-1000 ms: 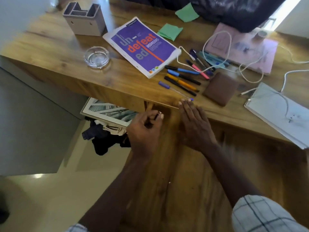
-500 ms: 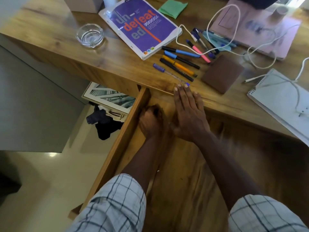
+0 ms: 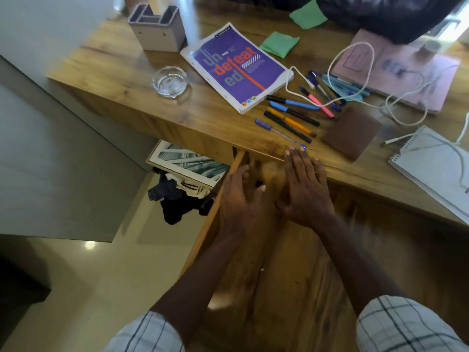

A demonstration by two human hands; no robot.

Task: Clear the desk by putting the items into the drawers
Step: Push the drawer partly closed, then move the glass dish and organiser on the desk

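1. Right hand [image 3: 304, 189]: fingers straight and close together, tips [image 3: 289, 154] laid flat on the desk [image 3: 203, 118] edge. It holds nothing.
2. Left hand [image 3: 241, 201]: pressed up beside the right, fingers [image 3: 245, 174] bent loosely downward. A dark speck shows between them, but I cannot tell whether they have hold of anything.
3. Right under both hands is the drawer [image 3: 215, 217], pulled out. Its floor is blurred and largely hidden by the arms.
4. Just past the right fingertips lies the purple pen [image 3: 276, 130], its tip all but touching them. The other pens [image 3: 291, 115] lie in a loose row beyond it, with the wallet [image 3: 351, 132] to their right.
5. Further out are the book [image 3: 238, 69] and ashtray [image 3: 169, 82] to the left, and the notes [image 3: 279, 44] and holder [image 3: 157, 29] at the back. The cable [image 3: 355, 72] snakes across to the notepad [image 3: 436, 168] on the right.
6. Early days, by my reckoning: the drawer is open, and that's about all that's done. Pens, wallet, book and the rest are on the desk, waiting to go in, and the purple pen looks the handiest first pick.
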